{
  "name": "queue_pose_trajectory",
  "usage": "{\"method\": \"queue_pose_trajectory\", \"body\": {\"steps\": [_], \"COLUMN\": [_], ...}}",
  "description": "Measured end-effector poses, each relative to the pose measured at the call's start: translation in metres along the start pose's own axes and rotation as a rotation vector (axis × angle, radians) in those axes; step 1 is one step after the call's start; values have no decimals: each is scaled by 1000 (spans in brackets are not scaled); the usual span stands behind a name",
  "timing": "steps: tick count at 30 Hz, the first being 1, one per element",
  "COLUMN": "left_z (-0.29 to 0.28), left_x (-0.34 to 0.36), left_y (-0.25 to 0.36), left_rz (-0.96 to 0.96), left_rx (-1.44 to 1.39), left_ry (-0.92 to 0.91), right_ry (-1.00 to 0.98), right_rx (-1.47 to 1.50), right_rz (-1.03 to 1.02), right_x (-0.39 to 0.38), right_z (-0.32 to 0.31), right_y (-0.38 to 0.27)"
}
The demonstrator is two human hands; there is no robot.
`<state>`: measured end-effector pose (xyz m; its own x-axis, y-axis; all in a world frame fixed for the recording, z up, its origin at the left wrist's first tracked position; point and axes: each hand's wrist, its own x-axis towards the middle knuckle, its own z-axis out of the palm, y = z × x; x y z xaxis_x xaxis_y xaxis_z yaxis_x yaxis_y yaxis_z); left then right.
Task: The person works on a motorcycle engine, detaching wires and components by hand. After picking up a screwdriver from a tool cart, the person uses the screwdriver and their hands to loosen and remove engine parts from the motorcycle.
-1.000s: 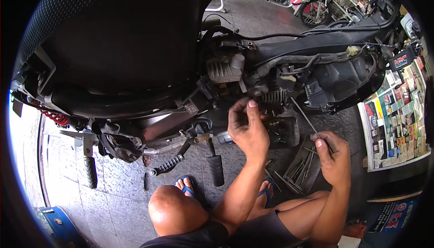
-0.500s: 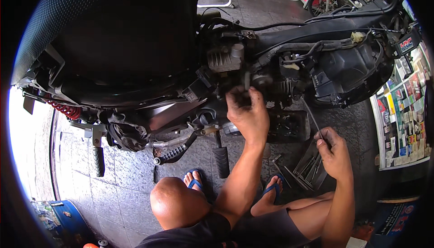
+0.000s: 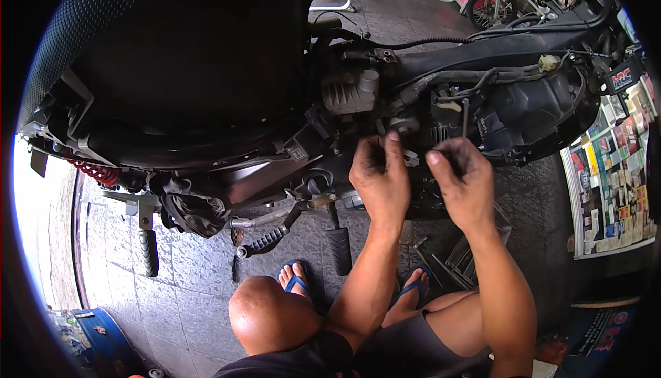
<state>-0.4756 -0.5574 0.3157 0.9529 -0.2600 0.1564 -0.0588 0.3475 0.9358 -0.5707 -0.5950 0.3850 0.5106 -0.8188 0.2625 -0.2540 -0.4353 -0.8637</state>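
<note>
Over the stripped middle of a motorcycle [image 3: 475, 47], my left hand [image 3: 380, 182] is closed, fingertips curled together beside the engine parts [image 3: 405, 124]. What it pinches is hidden. My right hand [image 3: 467, 182] is beside it on the right, closed around a slim metal tool [image 3: 465, 118] whose shaft points up past the fingers; its exact kind does not show. A small pale piece [image 3: 411, 158] shows between the two hands; I cannot tell if it is held. Left of the engine parts sits a ribbed grey metal part [image 3: 348, 96].
Several metal tools lie in a tray [image 3: 506, 226] on the tiled floor, beyond my right foot. The kick lever [image 3: 275, 232] and a rubber footrest [image 3: 338, 250] stick out toward me. Stocked shelves [image 3: 613, 185] stand at right, a blue drum [image 3: 113, 340] at lower left.
My right hand has moved up and left from above the tray to beside my left hand, carrying the slim tool, now pointing more upright. The left hand stays near the engine, slightly lower.
</note>
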Motion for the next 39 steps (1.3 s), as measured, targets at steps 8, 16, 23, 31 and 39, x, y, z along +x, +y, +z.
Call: {"method": "queue_pose_trajectory", "body": {"steps": [8, 16, 23, 31, 39], "left_z": [-2, -19, -26, -32, -23], "left_x": [-6, -11, -9, 0, 16], "left_y": [6, 15, 4, 13, 21], "left_rz": [24, 12, -16, -22, 8], "left_rx": [-13, 103, 56, 8, 45], "left_ry": [13, 45, 21, -74, -224], "right_ry": [-49, -27, -94, -81, 116], "right_rx": [-40, -34, -66, -150, 0], "right_rz": [-18, -10, 75, 47, -224], "right_x": [27, 28, 32, 29, 29], "right_z": [37, 51, 64, 74, 62], "right_y": [-6, 7, 0, 19, -2]}}
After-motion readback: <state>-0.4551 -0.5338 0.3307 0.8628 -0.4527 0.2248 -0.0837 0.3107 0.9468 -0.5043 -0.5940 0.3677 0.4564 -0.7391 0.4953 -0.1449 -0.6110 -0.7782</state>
